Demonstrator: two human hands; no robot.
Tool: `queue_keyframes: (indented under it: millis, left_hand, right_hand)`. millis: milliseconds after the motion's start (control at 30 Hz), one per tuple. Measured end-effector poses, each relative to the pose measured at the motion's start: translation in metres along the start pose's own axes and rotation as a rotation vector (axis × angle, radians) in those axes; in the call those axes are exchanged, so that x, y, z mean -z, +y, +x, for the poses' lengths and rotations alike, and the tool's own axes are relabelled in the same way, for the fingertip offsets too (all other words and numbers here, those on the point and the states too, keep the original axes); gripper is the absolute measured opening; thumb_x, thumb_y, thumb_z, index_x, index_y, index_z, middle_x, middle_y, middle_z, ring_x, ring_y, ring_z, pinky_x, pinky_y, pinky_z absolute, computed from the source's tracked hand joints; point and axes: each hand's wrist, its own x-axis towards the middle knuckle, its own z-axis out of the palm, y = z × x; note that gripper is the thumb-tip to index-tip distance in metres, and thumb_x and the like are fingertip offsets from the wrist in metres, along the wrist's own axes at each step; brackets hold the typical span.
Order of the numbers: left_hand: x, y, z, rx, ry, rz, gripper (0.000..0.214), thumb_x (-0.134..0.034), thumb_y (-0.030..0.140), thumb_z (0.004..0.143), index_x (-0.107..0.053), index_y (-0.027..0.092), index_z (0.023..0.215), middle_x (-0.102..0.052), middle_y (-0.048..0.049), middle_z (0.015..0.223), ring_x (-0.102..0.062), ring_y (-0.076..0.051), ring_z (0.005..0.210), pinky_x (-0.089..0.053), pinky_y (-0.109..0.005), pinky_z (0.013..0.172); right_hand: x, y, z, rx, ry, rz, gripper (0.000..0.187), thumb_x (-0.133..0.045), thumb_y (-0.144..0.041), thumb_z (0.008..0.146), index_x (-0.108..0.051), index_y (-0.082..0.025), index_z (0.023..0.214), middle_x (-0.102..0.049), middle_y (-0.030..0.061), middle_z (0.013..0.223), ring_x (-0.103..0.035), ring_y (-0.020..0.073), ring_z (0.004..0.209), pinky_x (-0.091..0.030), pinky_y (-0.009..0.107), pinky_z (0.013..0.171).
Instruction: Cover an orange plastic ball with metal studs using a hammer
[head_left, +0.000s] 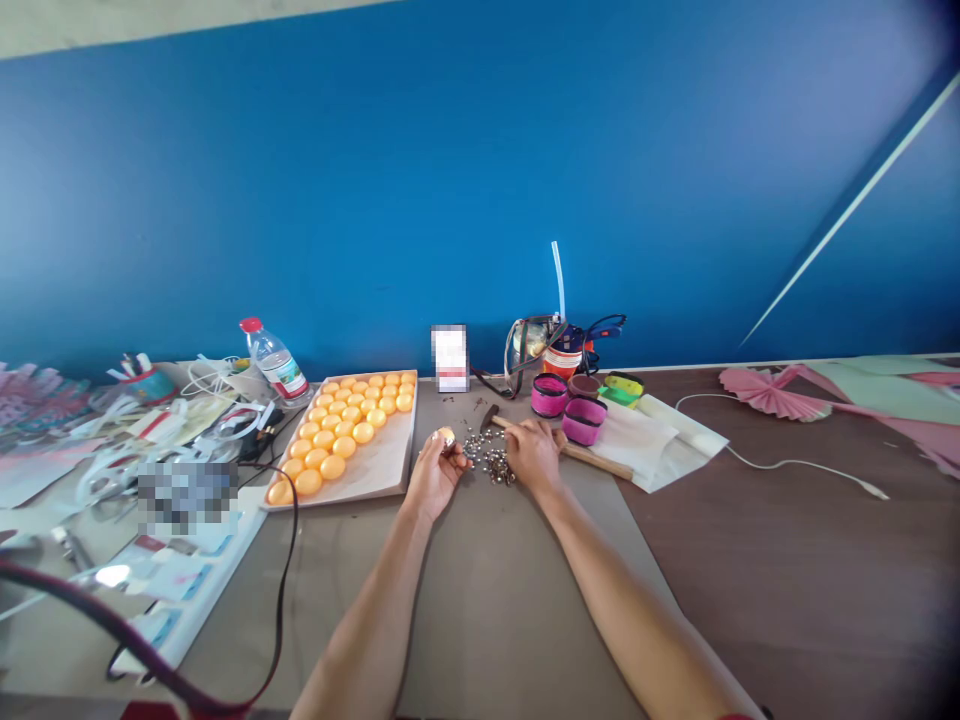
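My left hand is closed around a small orange ball, held just above the table. My right hand rests with its fingers curled down on a pile of small shiny metal pieces; what the fingers pinch, if anything, is hidden. A wooden-handled hammer lies under and behind my right hand, head to the left. A tray with several orange balls stands left of my left hand.
Pink tape rolls, a glue gun and white paper sit behind my right hand. A water bottle and craft clutter fill the left. A white cable and pink paper fans lie to the right. A dark cord crosses the near left.
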Motion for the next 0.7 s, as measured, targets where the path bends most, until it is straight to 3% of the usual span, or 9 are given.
queue_keyframes:
  millis: [133, 300, 500, 700]
  left_hand:
    - [0.002, -0.001, 0.001, 0.009, -0.004, 0.004, 0.027, -0.063, 0.039, 0.075, -0.053, 0.017, 0.088, -0.056, 0.0008, 0.066, -0.053, -0.009, 0.052, -0.047, -0.026, 0.06]
    - [0.001, -0.002, 0.001, 0.007, -0.001, 0.002, 0.027, -0.064, 0.039, 0.074, -0.052, 0.017, 0.086, -0.056, 0.001, 0.066, -0.052, -0.009, 0.052, -0.047, -0.026, 0.06]
    - [0.0, -0.001, 0.001, 0.015, 0.021, 0.008, 0.029, -0.065, 0.039, 0.073, -0.053, 0.017, 0.088, -0.056, 0.0011, 0.065, -0.052, -0.009, 0.05, -0.048, -0.026, 0.06]
    - [0.001, -0.001, 0.001, 0.017, 0.027, 0.006, 0.03, -0.065, 0.039, 0.073, -0.053, 0.018, 0.092, -0.056, 0.0013, 0.065, -0.052, -0.009, 0.051, -0.048, -0.027, 0.06]
  right_hand:
    - [0.006, -0.013, -0.004, 0.087, -0.162, -0.027, 0.022, -0.049, -0.036, 0.082, -0.067, -0.024, 0.088, -0.062, 0.0054, 0.097, -0.043, 0.0228, 0.099, -0.019, 0.038, 0.086]
    - [0.01, -0.021, -0.009, 0.171, -0.263, -0.053, 0.026, -0.052, -0.042, 0.08, -0.065, -0.025, 0.095, -0.06, 0.007, 0.101, -0.043, 0.0242, 0.103, -0.018, 0.041, 0.091]
    - [0.007, -0.018, -0.009, 0.196, -0.3, -0.02, 0.025, -0.053, -0.036, 0.079, -0.064, -0.025, 0.098, -0.058, 0.0071, 0.102, -0.044, 0.0236, 0.105, -0.018, 0.04, 0.092]
    - [-0.002, -0.017, -0.01, 0.158, -0.211, 0.076, 0.018, -0.048, -0.016, 0.079, -0.066, -0.022, 0.08, -0.063, 0.005, 0.09, -0.049, 0.0198, 0.095, -0.019, 0.038, 0.089]
